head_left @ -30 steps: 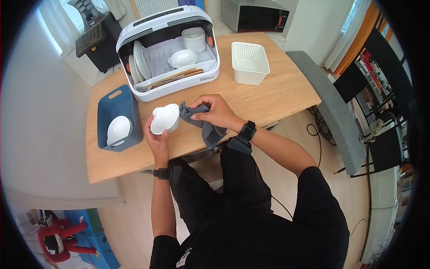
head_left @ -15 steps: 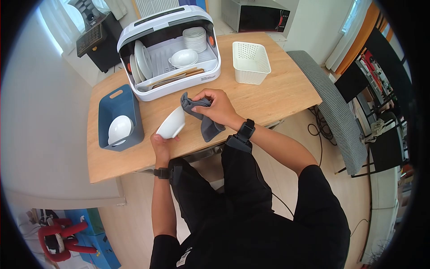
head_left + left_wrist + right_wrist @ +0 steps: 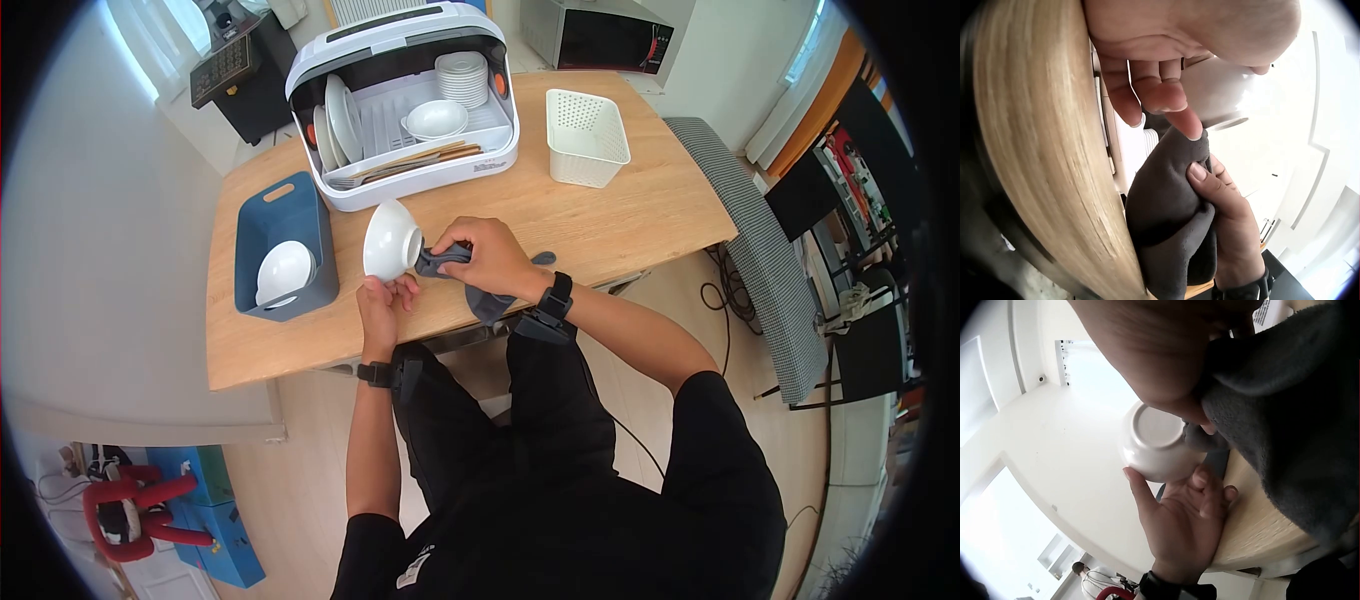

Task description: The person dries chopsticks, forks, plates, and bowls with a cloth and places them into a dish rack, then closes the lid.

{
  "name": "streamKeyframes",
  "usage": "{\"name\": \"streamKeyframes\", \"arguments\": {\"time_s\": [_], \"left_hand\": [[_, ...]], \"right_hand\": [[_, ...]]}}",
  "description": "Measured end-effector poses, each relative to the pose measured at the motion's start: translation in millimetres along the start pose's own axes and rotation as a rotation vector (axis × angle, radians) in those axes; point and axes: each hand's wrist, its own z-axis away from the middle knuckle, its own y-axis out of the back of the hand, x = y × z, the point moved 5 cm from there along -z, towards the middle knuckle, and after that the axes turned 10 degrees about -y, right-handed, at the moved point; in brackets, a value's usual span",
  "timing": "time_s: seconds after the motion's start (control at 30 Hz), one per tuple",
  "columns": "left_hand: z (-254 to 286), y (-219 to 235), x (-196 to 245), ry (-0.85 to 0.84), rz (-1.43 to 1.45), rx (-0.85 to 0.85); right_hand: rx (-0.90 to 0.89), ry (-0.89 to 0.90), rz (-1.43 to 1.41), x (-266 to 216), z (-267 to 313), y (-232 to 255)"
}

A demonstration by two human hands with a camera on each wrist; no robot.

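Note:
My left hand point(image 3: 382, 312) holds a white bowl point(image 3: 388, 240) by its lower rim, over the front of the table. The bowl is tipped on its side, its foot ring facing right. In the right wrist view the left thumb lies along the bowl point(image 3: 1159, 453) and the other fingers curl at its edge. My right hand point(image 3: 492, 255) pinches a bunched dark grey cloth point(image 3: 440, 262), whose end meets the bowl near the foot ring. The loose part of the cloth point(image 3: 1169, 194) hangs down by the table edge in the left wrist view.
A blue bin point(image 3: 322, 255) with white bowls stands at the left. Behind, an open white dish dryer point(image 3: 430, 182) holds plates, a bowl, stacked small dishes and cutlery. A white perforated basket point(image 3: 585, 170) stands at the back right. A padded bench point(image 3: 735, 220) is beside the table.
The left hand has turned the bowl from facing up onto its side, its underside now toward the right hand. The cloth has moved from the rim to near the foot ring.

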Motion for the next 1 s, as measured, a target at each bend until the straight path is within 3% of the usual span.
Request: {"name": "streamKeyframes", "arguments": {"time_s": [0.17,0.33,0.67,0.77,1.0], "left_hand": [[2,1,-2,-0.014,-0.049,0.026],[-1,-4,8,-0.018,-0.113,0.019],[0,1,4,-0.040,-0.095,0.025],[0,1,5,-0.033,-0.092,0.040],[1,-9,12,-0.028,-0.015,-0.009]], "right_hand": [[-0.058,0.029,0.030,-13,4,-12],[-0.141,-0.089,-0.164,-5,5,-19],[-0.209,-0.091,-0.335,-7,8,10],[-0.084,-0.139,-0.333,-5,14,39],[0.402,0.122,-0.033,0,67,154]]}}
